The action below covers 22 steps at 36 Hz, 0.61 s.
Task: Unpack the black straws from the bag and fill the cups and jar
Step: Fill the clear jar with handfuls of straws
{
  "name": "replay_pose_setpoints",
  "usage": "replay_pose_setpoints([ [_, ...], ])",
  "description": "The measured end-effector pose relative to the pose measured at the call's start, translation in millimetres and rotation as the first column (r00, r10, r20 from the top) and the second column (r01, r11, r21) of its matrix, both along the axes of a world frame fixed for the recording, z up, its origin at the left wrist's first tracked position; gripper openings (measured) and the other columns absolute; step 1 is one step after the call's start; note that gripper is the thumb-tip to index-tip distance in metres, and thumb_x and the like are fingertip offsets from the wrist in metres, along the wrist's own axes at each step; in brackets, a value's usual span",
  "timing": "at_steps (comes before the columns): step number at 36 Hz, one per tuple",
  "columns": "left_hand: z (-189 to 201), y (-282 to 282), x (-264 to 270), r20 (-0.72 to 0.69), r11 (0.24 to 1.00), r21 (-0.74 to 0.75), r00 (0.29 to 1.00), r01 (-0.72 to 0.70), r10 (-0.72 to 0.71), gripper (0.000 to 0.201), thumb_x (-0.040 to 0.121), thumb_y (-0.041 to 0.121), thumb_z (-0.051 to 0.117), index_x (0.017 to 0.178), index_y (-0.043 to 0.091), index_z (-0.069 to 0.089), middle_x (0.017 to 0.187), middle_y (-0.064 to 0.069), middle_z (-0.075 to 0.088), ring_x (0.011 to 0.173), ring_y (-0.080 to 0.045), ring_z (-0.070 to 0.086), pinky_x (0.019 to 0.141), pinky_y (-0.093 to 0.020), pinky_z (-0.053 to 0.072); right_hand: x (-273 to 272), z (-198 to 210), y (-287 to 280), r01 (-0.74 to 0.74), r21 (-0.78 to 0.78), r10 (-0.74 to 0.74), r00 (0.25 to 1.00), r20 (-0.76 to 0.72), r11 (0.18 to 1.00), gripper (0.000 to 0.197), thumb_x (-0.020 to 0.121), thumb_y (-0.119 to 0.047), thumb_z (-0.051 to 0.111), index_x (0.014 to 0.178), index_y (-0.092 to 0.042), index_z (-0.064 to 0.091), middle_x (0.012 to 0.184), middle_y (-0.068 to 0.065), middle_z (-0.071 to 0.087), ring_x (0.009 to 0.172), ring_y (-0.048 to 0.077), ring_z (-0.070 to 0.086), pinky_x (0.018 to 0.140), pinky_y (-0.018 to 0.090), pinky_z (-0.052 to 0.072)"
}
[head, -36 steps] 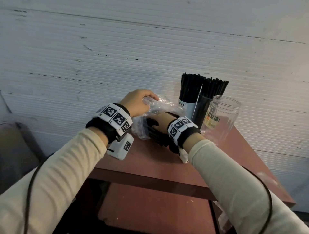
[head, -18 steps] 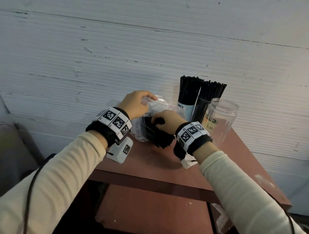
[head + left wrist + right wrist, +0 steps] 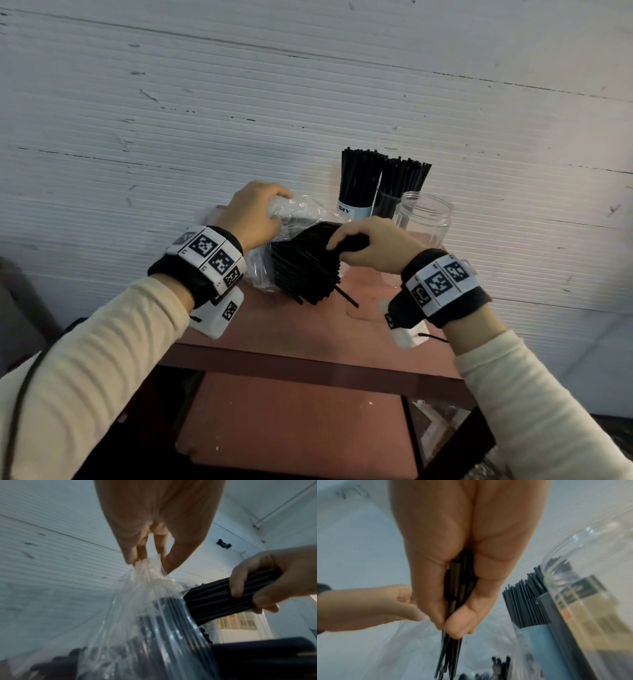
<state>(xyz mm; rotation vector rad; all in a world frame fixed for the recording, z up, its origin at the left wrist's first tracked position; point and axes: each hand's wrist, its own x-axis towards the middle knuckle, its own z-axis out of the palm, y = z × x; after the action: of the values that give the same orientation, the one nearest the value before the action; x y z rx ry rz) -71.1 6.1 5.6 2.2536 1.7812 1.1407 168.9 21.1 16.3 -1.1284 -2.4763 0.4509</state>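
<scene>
My left hand (image 3: 255,219) pinches the top of a clear plastic bag (image 3: 301,214), its fingertips (image 3: 137,559) gathered on the film (image 3: 145,615). My right hand (image 3: 373,245) grips a thick bundle of black straws (image 3: 308,270), tilted with its far end still inside the bag. In the right wrist view the fingers (image 3: 428,588) wrap the bundle (image 3: 453,601). Two cups (image 3: 354,210) packed with black straws (image 3: 383,178) stand at the wall. A clear glass jar (image 3: 424,219) with no straws in it stands to their right.
Everything sits on a small reddish-brown table (image 3: 308,335) pushed against a white ribbed wall (image 3: 308,85). A lower shelf (image 3: 291,421) of the same colour lies beneath. One straw (image 3: 346,298) sticks out of the bundle toward the table.
My right hand has lifted and drawn the straw bundle up and to the right, partly out of the bag. The left hand has kept its pinch on the bag top.
</scene>
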Motion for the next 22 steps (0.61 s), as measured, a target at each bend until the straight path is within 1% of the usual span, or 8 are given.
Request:
replay_pose_setpoints([
  [3,4.2,-6.4,14.1,-0.046,0.974,0.159,0.987,0.162,-0.156,0.047,0.081,-0.002,0.063,0.126,0.013,0.061,0.131,-0.005,0.058,0.126,-0.017,0.05,0.101,-0.007,0.025,13.7,7.1,-4.3,0.002,-0.01,-0.002,1.0,-0.004,1.0,0.025,0.081,-0.011,0.068,0.097,-0.03,0.073,0.084,-0.017,0.063,0.067,-0.01,0.056,0.062,0.004,0.042],
  [5,6.0,-8.0,26.6,-0.088,0.954,0.128,0.961,0.272,-0.262,0.051,0.081,0.005,0.069,0.13,0.014,0.058,0.133,0.0,0.058,0.124,-0.011,0.051,0.098,0.002,0.023,18.9,10.5,-7.3,0.006,-0.016,-0.006,1.0,0.007,1.0,0.026,0.081,-0.012,0.069,0.096,-0.033,0.072,0.083,-0.017,0.064,0.065,-0.008,0.056,0.061,0.006,0.041],
  [7,4.7,-5.5,41.0,-0.137,0.937,0.03,0.93,0.348,-0.341,0.059,0.079,0.013,0.075,0.134,0.016,0.055,0.134,0.0,0.057,0.123,-0.011,0.051,0.094,0.004,0.024,21.0,12.6,-11.7,0.005,-0.027,-0.004,1.0,0.026,1.0,0.026,0.082,-0.013,0.069,0.094,-0.035,0.071,0.08,-0.017,0.062,0.062,-0.005,0.055,0.059,0.008,0.041],
  [10,0.6,0.6,64.0,-0.189,0.912,-0.113,0.892,0.395,-0.41,0.069,0.071,0.02,0.082,0.133,0.018,0.052,0.126,0.005,0.057,0.113,-0.009,0.052,0.092,-0.009,0.035,22.2,13.3,-19.1,0.001,0.0,-0.001,0.999,0.054,1.0,0.026,0.082,-0.014,0.07,0.096,-0.035,0.071,0.085,-0.014,0.064,0.068,0.0,0.056,0.062,0.011,0.043],
  [12,-2.2,4.8,77.0,-0.228,0.907,-0.155,0.879,0.392,-0.419,0.065,0.065,0.026,0.085,0.122,0.023,0.053,0.11,0.011,0.056,0.1,-0.006,0.051,0.088,-0.02,0.042,24.0,13.1,-22.9,-0.006,0.015,0.005,0.998,0.06,1.0,0.026,0.081,-0.013,0.07,0.099,-0.033,0.071,0.09,-0.01,0.066,0.072,0.002,0.057,0.064,0.01,0.043],
  [15,-4.2,9.2,89.7,-0.283,0.916,-0.167,0.872,0.366,-0.4,0.059,0.063,0.028,0.086,0.105,0.032,0.046,0.098,0.011,0.055,0.092,-0.01,0.053,0.079,-0.025,0.045,29.2,11.4,-25.5,-0.03,0.0,0.03,0.999,0.042,1.0,0.028,0.081,-0.012,0.07,0.101,-0.031,0.072,0.093,-0.006,0.068,0.076,0.007,0.059,0.068,0.016,0.045],
  [19,-6.2,13.3,98.8,-0.232,0.952,-0.132,0.925,0.276,-0.301,0.028,0.075,0.009,0.069,0.099,0.015,0.056,0.085,0.0,0.061,0.082,-0.023,0.062,0.069,-0.035,0.05,42.1,6.2,-24.9,-0.013,-0.002,0.013,1.0,-0.024,1.0,0.04,0.083,-0.014,0.071,0.117,-0.035,0.065,0.11,-0.008,0.067,0.097,0.009,0.061,0.087,0.021,0.047],
  [22,-8.9,17.0,100.6,-0.205,0.957,-0.126,0.937,0.261,-0.283,0.013,0.079,0.006,0.062,0.092,0.005,0.066,0.083,-0.008,0.067,0.081,-0.027,0.063,0.073,-0.038,0.05,51.3,2.6,-25.1,-0.015,-0.003,0.015,0.994,-0.108,1.0,0.058,0.081,-0.02,0.074,0.132,-0.037,0.051,0.119,-0.008,0.062,0.107,0.01,0.059,0.097,0.027,0.047],
])
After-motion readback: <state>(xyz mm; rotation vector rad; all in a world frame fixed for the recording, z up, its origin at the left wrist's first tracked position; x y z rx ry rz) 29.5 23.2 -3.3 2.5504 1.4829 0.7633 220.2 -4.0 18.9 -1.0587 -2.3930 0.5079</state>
